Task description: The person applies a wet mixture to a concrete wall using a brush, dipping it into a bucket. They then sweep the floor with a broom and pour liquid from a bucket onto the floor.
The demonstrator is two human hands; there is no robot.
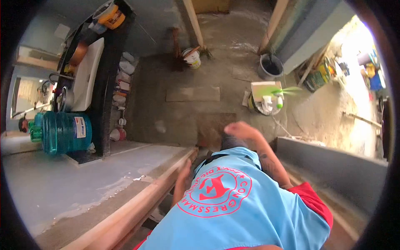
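Note:
At the lower centre my left hand (182,177) is beside the wooden door frame (125,208), its fingers straight and seemingly resting against the edge. My right hand (241,130) is held out in front of my blue shirt (233,191), over a dark grey shape that may be my leg. Motion blurs its fingers, and nothing can be made out in them. Beyond it is the wet-looking cement floor (166,121), with a brownish patch (214,127) close to that hand.
A green fan (271,90) stands on a bucket at the right, near a dark bucket (271,66). A white pail (191,58) is farther ahead. To the left are a counter with a sink (87,77) and a blue water jug (66,132). A low wall (329,162) runs along the right.

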